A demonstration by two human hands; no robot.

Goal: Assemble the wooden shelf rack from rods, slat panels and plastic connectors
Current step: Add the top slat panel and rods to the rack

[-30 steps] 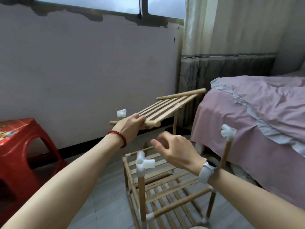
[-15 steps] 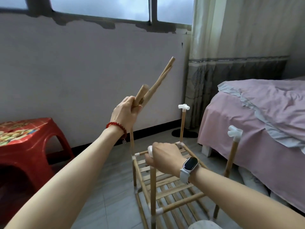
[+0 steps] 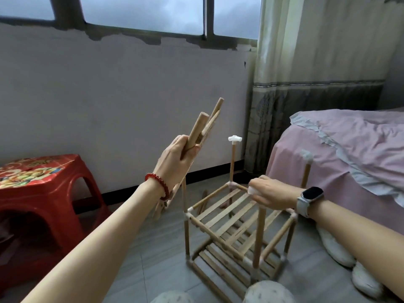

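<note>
Two bare hands work over a half-built wooden rack (image 3: 238, 224) standing on the grey tiled floor (image 3: 157, 254) beside a bed. The rack has two tiers of flat, pale slats framed by round rods, joined at the corners by white plastic connectors. The left hand (image 3: 175, 162), with a red bead bracelet (image 3: 158, 184) at the wrist, curls its fingers round the thick round end rod of a slat panel (image 3: 203, 132), holding it raised and tilted steeply, seen almost edge-on, to the left of the rack. The right hand (image 3: 273, 192), a dark-faced watch (image 3: 311, 194) on a pale strap at its wrist, closes its fingers over a white connector (image 3: 252, 190) on top of the near upright rod (image 3: 260, 235). At the rack's far corner another upright (image 3: 232, 162) carries a white connector (image 3: 235, 139) with short stubby arms; the right rear upright's connector (image 3: 307, 155) is blurred. A glossy red plastic stool (image 3: 46, 193) sits left, its top printed with a colourful pattern whose writing cannot be read. The bed (image 3: 349, 145) wears a crumpled pink cover. A cream curtain (image 3: 317, 51) with a grey patterned lower band hangs behind.
</note>
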